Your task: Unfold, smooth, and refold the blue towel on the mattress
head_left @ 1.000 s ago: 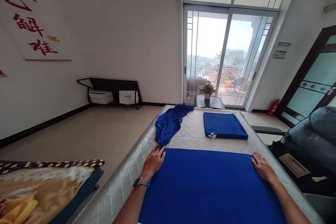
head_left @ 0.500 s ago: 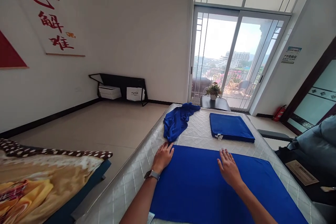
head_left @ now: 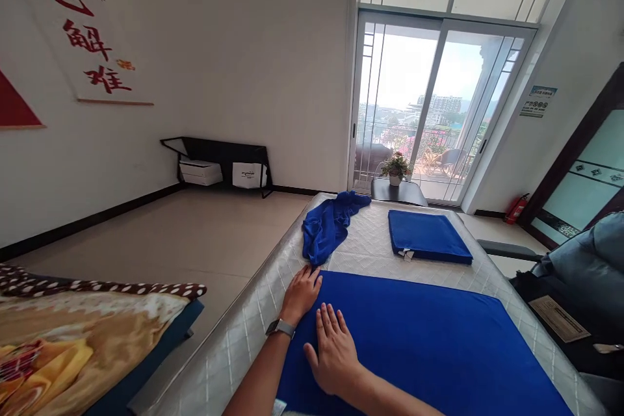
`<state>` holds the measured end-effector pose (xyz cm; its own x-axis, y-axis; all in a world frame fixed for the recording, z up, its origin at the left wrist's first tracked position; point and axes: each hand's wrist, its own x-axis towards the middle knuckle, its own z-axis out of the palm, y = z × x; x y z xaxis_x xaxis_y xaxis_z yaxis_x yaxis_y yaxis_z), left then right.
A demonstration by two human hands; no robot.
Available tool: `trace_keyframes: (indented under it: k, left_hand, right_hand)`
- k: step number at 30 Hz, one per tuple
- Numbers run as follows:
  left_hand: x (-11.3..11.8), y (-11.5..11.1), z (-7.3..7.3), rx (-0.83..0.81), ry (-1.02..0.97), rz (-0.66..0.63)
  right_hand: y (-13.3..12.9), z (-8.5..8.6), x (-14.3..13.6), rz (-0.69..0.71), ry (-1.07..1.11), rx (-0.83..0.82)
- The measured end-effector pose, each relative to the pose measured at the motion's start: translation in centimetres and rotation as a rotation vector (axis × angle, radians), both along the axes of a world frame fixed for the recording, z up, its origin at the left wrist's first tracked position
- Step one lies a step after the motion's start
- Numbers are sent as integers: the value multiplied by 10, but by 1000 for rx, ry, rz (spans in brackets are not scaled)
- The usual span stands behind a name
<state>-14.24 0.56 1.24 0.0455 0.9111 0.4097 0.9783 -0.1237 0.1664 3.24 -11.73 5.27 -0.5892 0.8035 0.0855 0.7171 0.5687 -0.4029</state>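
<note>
A blue cloth lies spread flat on the quilted white mattress. My left hand, with a watch at the wrist, rests at the cloth's far left corner, fingers extended. Flat on the cloth's left part lies my right hand, palm down with fingers stretched, close beside the left one. Beyond the left hand is a crumpled blue cloth. A neatly folded blue stack with white tags sits farther back on the right. A white label pokes out at the near left edge.
To the left stands another bed with a patterned blanket. A chair holding a potted plant is past the mattress's far end. Dark bags lie at the right. A black rack with white boxes stands by the wall.
My right hand has moved left across the flat blue cloth, from its middle to near my left hand. My left hand has stayed at the corner.
</note>
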Motion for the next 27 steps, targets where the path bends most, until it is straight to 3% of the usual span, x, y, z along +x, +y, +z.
trace_keyframes:
  k: [6,10,18,27]
  left_hand:
    - [2,-3,6,-25,0,12]
    - [3,-4,9,-41,-9,8]
    - [2,-4,8,-71,-41,12]
    - [1,-4,9,-105,-29,14]
  right_hand:
    - [2,-11,14,-23,-14,-20]
    - [3,-12,40,-58,-48,-61]
    - [-3,-5,120,-256,-134,-69]
    - [-11,-19,233,-538,-220,-23]
